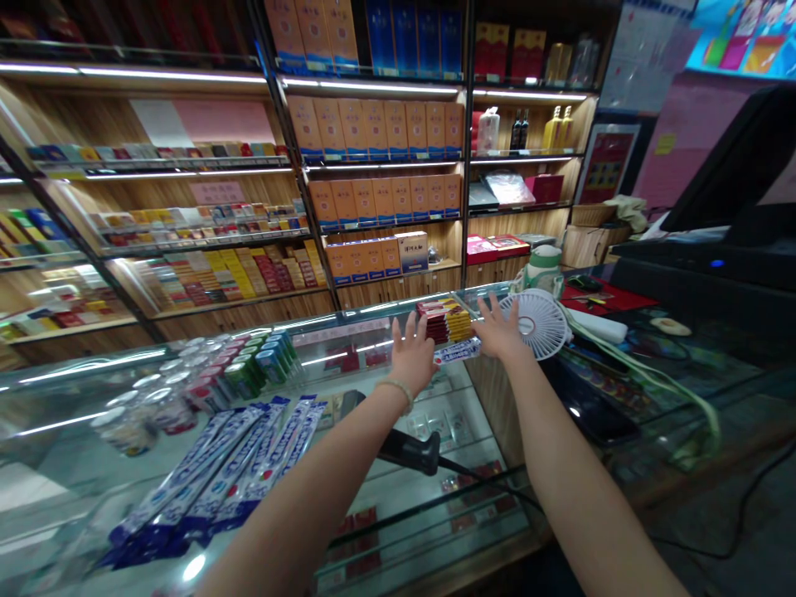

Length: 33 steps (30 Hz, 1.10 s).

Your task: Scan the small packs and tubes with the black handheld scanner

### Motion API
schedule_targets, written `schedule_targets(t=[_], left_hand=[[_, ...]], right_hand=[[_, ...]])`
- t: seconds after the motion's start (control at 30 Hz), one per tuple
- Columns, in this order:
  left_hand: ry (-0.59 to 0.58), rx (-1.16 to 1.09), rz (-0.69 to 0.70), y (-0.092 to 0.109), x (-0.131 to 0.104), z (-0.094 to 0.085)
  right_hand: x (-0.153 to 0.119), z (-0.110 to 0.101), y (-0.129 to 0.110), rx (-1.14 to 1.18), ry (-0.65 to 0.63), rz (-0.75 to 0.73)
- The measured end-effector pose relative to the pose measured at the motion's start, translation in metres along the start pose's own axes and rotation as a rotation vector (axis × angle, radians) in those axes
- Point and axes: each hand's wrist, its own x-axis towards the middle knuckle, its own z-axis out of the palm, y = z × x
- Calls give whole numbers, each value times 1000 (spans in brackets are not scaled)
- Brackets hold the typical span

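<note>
My left hand (413, 350), with a beaded bracelet at the wrist, is open at the left side of a stack of red and yellow packs (445, 320). On the stack's right side is my right hand (499, 328), its fingers also spread. Both hands are close against the packs; whether they press on them I cannot tell. A blue and white wrapped packet (458, 351) lies along the front of the stack. Beneath my left forearm rests a black handheld scanner (410, 450) with a cable, partly hidden by the arm.
Long blue and white packets (230, 473) fan across the glass counter (398, 506) at left, near green boxes (249, 369) and clear-lidded tubs (158, 402). A white fan (536, 323), green-topped bottle (546, 269), dark phone-like slab (590, 402) and monitor (734, 166) stand right. Stocked shelves (379, 166) rise behind.
</note>
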Motion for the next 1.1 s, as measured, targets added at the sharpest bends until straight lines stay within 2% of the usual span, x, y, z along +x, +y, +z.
schedule_targets(t=[0.2,0.37,0.6,0.7,0.8,1.1], left_hand=[[10,-16,0,-2,-5,-4],[17,-37,-20,-8,-9,-11],[49,-69,-120,-28,-25,-34],[82,-47,-161,-43,-42,-49],[119,-12,-196,-63,-66,-64],[90,92,-373,-124,-144,-101]], right_hand=[[-6,-7,-5,-2,95,-15],[-10,-13,-15,29,242,-58],[-16,-23,-44,103,486,-150],[-19,-27,-59,154,572,-186],[-24,-32,-76,193,604,-224],[-31,-49,-134,244,546,-442]])
